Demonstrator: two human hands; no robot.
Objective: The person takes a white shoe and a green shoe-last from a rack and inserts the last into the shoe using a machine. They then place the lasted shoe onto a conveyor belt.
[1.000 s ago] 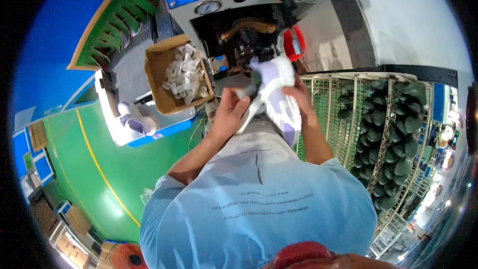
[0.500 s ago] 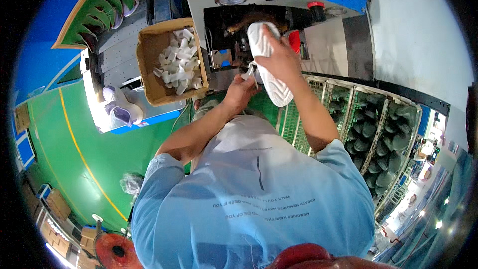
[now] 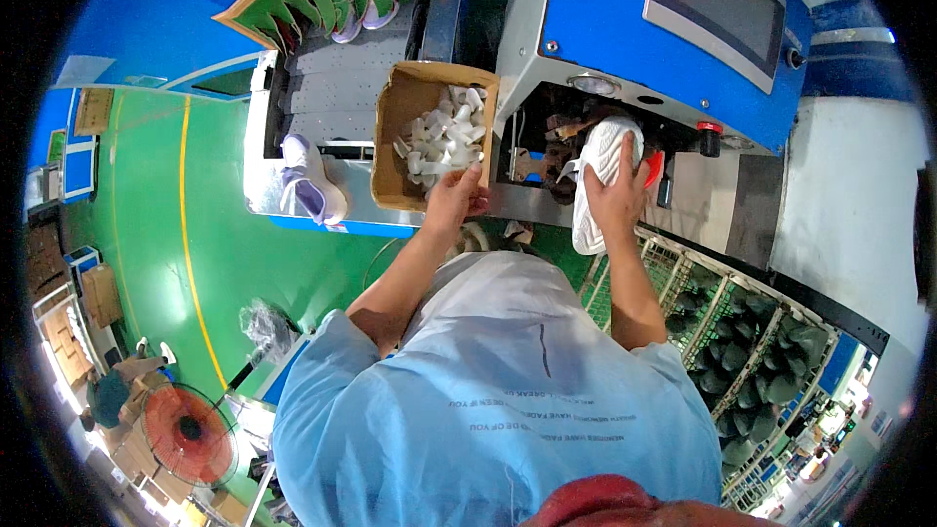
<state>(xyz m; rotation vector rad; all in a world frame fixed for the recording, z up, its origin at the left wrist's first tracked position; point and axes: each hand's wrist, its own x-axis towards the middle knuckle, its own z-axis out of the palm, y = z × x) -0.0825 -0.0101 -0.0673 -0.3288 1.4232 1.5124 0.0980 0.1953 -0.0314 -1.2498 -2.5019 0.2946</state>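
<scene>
My right hand [image 3: 617,193] grips a white shoe [image 3: 588,224], its ridged sole facing up, at the front opening of a blue and grey machine [image 3: 586,20]. A small white strap-like piece [image 3: 567,170] shows beside the shoe's left edge. My left hand [image 3: 455,201] is at the front right corner of a cardboard box [image 3: 392,141], thumb up and fingers curled. What those fingers hold, if anything, is hidden. Inside the box lies a heap of small curved white plastic pieces [image 3: 449,137].
Left of the box, a white and lilac shoe [image 3: 314,187] rests on the machine bench. Green flaps [image 3: 322,5] hang behind it. A wire rack [image 3: 717,307] with dark shoe-shaped pieces stands at my right. A fan [image 3: 188,432] and a person [image 3: 127,379] are at the lower left.
My left hand has left the white shoe and a white piece there, and is now at the box. My right hand keeps hold of the shoe. The view has shifted, showing more of the machine.
</scene>
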